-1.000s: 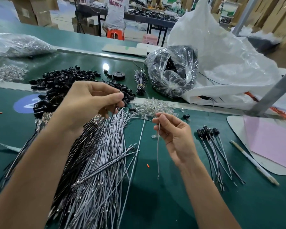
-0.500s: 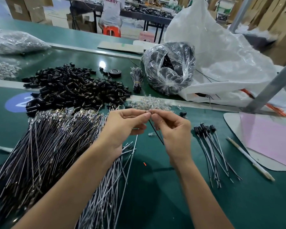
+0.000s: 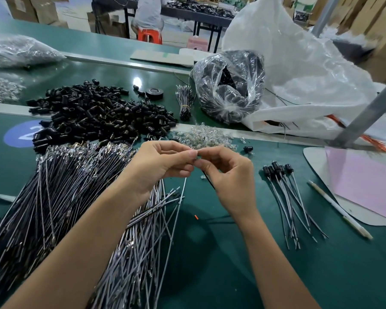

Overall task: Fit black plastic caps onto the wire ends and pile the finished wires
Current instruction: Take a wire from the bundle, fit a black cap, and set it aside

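— Green bench (image 3: 210, 253) fills the shot, a metal strip (image 3: 7, 107) crossing it behind the work; what's out on the left?

— Far left edge, a clear bag (image 3: 16, 51) of silvery bits; nearer in, the black caps (image 3: 98, 114) heaped across the strip; just in front of them, the uncapped wires (image 3: 54, 197) fan down toward the near edge.

— And centre?

— Now the left hand (image 3: 158, 166) and right hand (image 3: 230, 175) meet fingertip to fingertip above the bench; both pinch the top of one wire (image 3: 210, 182), other fingers curled; whether a cap sits between them, I can't tell; bare green lies under the wrists.

— Right side?

— At the back, a clear sack (image 3: 230, 85) full of black parts, against a big white bag (image 3: 299, 74); finished wires (image 3: 292, 197) piled just right of the right hand, capped ends pointing away; then a pen (image 3: 339, 210) beside a pink sheet (image 3: 366, 181).
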A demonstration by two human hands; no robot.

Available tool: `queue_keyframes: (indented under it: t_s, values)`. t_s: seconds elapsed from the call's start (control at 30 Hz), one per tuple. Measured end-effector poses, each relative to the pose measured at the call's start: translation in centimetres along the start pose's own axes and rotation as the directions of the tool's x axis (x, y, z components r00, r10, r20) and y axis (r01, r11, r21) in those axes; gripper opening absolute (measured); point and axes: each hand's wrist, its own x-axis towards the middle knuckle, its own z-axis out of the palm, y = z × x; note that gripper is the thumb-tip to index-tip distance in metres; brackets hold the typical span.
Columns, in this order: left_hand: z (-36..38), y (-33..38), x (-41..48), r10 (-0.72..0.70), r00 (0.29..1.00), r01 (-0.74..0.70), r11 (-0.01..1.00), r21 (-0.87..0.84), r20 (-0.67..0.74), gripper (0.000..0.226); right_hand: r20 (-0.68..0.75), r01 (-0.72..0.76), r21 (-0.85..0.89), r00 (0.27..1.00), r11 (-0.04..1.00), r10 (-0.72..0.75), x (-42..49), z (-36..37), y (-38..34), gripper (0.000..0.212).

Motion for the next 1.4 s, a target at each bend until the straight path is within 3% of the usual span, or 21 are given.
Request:
queue_keyframes:
  t_s: [0.33,0.6,0.93,1.07,1.3,1.4]
  values:
    - [-0.2,-0.5,0.2,0.095,0.995,-0.091,0.992,0.082,-0.039,0.012,0.024,0.029,-0.05,0.999,0.998,-0.028,0.0,0.1,0.1,0.009]
    - [-0.2,-0.9,0.3,0.126,0.99,-0.122,0.991,0.063,-0.069,0.016,0.086,-0.152,0.026,0.985,0.988,0.149,0.0,0.2,0.2,0.013]
    - [-0.2,-1.1,0.3,0.17,0.981,-0.162,0.982,0.098,-0.089,0.018,0.109,-0.181,0.072,0.979,0.981,0.173,-0.1,0.3,0.4,0.015]
    - [-0.2,-1.2,0.5,0.199,0.976,-0.178,0.964,0.198,-0.088,0.005,0.129,-0.2,0.065,0.973,0.978,0.19,-0.1,0.5,0.7,0.015]
    - [-0.3,-1.5,0.8,0.195,0.977,-0.169,0.952,0.254,-0.085,0.005,0.12,-0.172,0.059,0.979,0.983,0.164,0.2,0.2,1.0,0.021]
    - [-1.1,-1.0,1.3,0.168,0.982,-0.125,0.921,0.369,-0.087,0.005,0.085,-0.193,0.015,0.978,0.981,0.191,0.2,0.1,1.5,0.024]
